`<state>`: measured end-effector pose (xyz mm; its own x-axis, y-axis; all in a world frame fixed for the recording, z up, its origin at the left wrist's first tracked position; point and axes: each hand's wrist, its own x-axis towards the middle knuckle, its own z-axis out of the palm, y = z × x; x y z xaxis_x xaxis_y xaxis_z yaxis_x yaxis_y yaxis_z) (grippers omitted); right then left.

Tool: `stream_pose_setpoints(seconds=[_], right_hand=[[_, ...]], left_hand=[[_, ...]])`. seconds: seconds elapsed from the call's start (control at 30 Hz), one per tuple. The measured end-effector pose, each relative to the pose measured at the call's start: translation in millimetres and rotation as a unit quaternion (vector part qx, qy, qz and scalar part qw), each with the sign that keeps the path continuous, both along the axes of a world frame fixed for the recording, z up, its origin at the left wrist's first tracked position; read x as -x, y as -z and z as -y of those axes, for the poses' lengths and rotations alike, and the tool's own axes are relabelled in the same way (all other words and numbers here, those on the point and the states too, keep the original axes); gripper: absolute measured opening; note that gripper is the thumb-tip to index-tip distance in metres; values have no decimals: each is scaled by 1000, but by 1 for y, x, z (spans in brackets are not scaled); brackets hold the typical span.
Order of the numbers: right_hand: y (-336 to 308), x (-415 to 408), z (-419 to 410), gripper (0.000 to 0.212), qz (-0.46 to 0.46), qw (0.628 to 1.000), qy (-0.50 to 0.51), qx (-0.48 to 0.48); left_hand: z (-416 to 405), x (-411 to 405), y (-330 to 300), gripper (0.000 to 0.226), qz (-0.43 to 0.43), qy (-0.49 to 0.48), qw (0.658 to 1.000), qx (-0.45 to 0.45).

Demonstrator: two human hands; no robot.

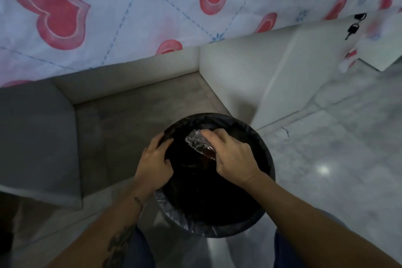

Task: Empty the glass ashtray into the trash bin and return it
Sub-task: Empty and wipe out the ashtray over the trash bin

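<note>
A round trash bin (256,209) lined with a black plastic bag stands on the floor right below me. My right hand (232,156) holds the clear glass ashtray (199,141) tilted on its side over the bin's dark opening. My left hand (155,159) grips the bag-covered rim on the bin's left side. The inside of the bin is too dark to make out.
A bed with a white cover printed with red hearts (108,17) fills the far side. A white bed base and step (272,76) stand behind the bin. Keys (353,27) lie on a white surface at the upper right. Pale marble floor (337,148) spreads to the right.
</note>
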<state>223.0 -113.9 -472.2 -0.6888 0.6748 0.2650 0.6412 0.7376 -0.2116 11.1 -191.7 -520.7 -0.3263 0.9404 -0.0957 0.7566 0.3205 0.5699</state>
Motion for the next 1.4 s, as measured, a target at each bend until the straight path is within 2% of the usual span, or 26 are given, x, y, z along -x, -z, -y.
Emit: stream_pose_setpoints(seconds=[0.17, 0.37, 0.5, 0.63, 0.77, 0.83, 0.9, 0.97, 1.0, 1.07, 1.13, 1.33, 1.4], right_hand=[[0, -7, -7, 52, 34, 994, -70, -80], [-7, -8, -19, 59, 49, 978, -149, -140], [-13, -10, -19, 59, 31, 985, -119, -118], [-16, -14, -15, 56, 19, 983, -123, -131], [-16, -19, -14, 58, 29, 984, -122, -127], [-17, -23, -12, 58, 10, 991, -101, -83], [-14, -27, -12, 58, -52, 998, -34, 27], [-8, -29, -14, 56, -96, 981, 44, 163], [-4, -29, -14, 53, -105, 968, 56, 219], [4, -28, -13, 49, -119, 955, 38, 270], [9, -26, -8, 52, -128, 957, 25, 260], [13, -24, 1, 59, -69, 994, -13, 88], [14, -24, 1, 60, -69, 995, -26, 67]], left_hand=[[0, 3, -10, 66, 0, -2, 1000, 15], [0, 6, -14, 68, -13, 18, 999, 42], [-5, -4, -25, 68, -20, 9, 1000, -5], [-19, -31, -52, 74, 91, 62, 993, -43], [-26, -36, -57, 65, 47, 96, 994, -33], [-27, -38, -58, 64, 24, 105, 993, -41], [-25, -43, -57, 62, 13, 117, 989, -92], [-21, -45, -52, 64, 9, 129, 983, -130], [-18, -44, -49, 66, 3, 137, 981, -138], [-14, -40, -39, 68, -5, 158, 975, -155], [-8, -38, -32, 71, -7, 183, 968, -170], [2, -33, -28, 64, -98, 238, 946, -197], [2, -29, -29, 62, -100, 242, 942, -212]])
